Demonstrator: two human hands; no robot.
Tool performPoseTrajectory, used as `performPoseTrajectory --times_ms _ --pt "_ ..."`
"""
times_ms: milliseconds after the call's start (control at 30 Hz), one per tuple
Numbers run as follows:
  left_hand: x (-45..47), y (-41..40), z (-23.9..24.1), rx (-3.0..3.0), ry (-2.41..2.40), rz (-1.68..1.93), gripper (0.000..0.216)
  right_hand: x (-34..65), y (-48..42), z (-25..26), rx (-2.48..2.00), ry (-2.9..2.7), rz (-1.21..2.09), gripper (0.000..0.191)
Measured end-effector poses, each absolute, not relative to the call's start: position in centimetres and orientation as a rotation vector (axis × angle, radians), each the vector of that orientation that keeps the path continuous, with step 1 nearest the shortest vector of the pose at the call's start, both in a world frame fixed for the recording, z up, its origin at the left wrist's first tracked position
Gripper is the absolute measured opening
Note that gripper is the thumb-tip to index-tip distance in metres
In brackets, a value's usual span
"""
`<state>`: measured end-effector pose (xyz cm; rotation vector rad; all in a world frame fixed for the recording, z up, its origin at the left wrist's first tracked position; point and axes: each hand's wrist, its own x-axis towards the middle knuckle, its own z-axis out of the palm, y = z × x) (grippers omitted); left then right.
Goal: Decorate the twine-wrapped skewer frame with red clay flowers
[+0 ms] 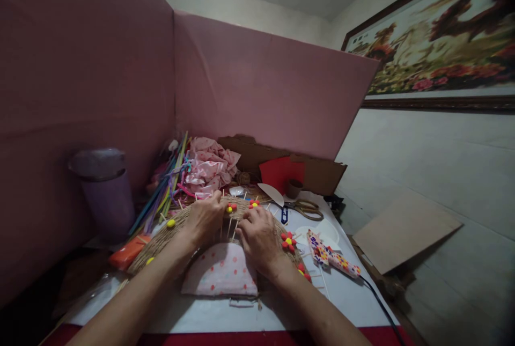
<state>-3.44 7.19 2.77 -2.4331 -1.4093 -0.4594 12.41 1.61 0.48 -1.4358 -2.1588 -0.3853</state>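
The left hand (207,216) has its grip curled at the top of a twine-wrapped arch (163,247); whether it pinches anything, I cannot tell. The right hand (257,236) rests on the arch just beside it, fingers bent; its fingertips are too unclear to tell whether they hold something. The arch lies on the white-covered counter (354,303) in front of the person, with thin sticks poking out along its edge and a red flower with a yellow middle (288,241) on its right side. Within its curve sits a spotted half-round cloth (220,273). To the right are scissors (308,209) and a patterned glue gun (333,257). To the left lies an orange packet (127,252); farther out stands a purple bin (108,201).
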Motion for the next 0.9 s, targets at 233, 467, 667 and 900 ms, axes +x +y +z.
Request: performPoseTrajectory --times_ms 233,467,667,900 --pt "-3.3 6.8 2.6 -2.414 -1.366 -0.460 0.034 12.4 1.7 0.4 -1.441 -2.150 -0.389 0.010" --pt "-3.6 6.6 2.7 -2.379 -1.372 -0.453 0.032 12.6 1.8 0.2 -1.427 -2.152 -0.409 0.009" --pt "-3.8 6.3 2.4 -2.361 -1.365 -0.477 0.031 12.5 1.8 0.3 -1.425 -2.153 -0.406 0.008" --pt "-3.5 6.1 2.0 -2.402 -1.322 -0.476 0.032 12.5 1.8 0.3 -1.442 -2.155 -0.418 0.008"
